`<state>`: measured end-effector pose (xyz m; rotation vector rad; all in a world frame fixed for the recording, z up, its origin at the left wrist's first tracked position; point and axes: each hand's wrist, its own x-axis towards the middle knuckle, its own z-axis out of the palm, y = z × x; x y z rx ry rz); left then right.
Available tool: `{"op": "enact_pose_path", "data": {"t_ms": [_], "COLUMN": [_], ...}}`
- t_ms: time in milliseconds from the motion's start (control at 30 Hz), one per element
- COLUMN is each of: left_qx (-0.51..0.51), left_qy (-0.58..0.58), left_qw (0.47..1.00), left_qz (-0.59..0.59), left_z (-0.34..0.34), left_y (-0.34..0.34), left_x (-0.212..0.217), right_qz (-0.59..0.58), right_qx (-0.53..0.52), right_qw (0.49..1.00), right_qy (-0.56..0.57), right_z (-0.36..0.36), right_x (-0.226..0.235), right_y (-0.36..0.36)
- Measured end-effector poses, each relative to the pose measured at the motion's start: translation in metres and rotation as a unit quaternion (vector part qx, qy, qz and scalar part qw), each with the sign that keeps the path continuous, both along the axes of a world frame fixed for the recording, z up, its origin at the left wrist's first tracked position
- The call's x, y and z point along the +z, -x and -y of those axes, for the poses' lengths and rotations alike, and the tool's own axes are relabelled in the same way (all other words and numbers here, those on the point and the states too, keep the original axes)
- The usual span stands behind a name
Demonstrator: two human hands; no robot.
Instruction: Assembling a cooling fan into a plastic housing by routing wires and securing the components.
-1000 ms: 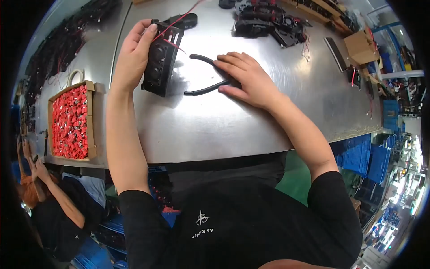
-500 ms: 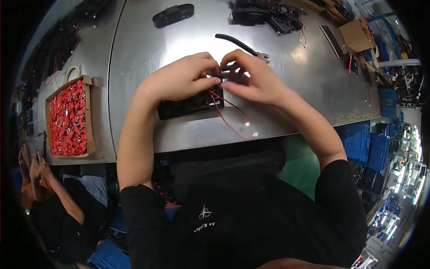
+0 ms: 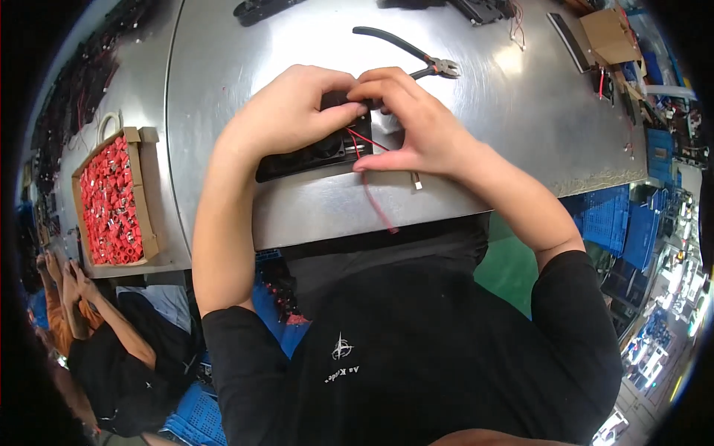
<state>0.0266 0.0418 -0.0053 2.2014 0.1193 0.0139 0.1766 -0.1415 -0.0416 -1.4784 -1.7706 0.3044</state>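
A black plastic housing (image 3: 286,165) with round openings lies flat near the table's front edge. My left hand (image 3: 294,111) is closed on its far right part, thumb on top and the other fingertips hidden behind. Over the housing's right end arches my right hand (image 3: 420,126), its curled fingers at the far corner and its thumb low by the near edge, against the wires. Thin red wires (image 3: 375,204) come off the housing and hang toward me. A small white connector (image 3: 417,182) shows below my right hand. Just beyond it lie black-handled cutting pliers (image 3: 413,48).
A shallow cardboard box (image 3: 152,223) of small red parts stands at the left. Black housings (image 3: 264,9) lie at the far edge, with a dark bar (image 3: 567,42) and an open carton (image 3: 610,36) at the far right. Another person's hands (image 3: 71,286) are at lower left.
My right thumb has moved down and toward me, away from the fingertips, onto the wires. The wires' loose ends have shifted. The whole view has tilted slightly.
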Motion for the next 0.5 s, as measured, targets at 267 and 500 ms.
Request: {"op": "enact_pose_path", "data": {"t_ms": [267,500], "left_qx": [0.046,0.076], "left_qy": [0.109,0.143], "left_qw": [0.993,0.987], "left_qz": [-0.008,-0.015], "left_z": [-0.004,-0.005], "left_y": [-0.002,-0.010], "left_x": [-0.014,-0.007], "right_qz": [-0.020,-0.023], "right_qx": [0.020,-0.012], "right_qw": [0.998,0.999], "right_qy": [0.061,0.045], "right_z": [0.009,0.009], "right_x": [0.007,0.005], "right_y": [-0.014,-0.008]}}
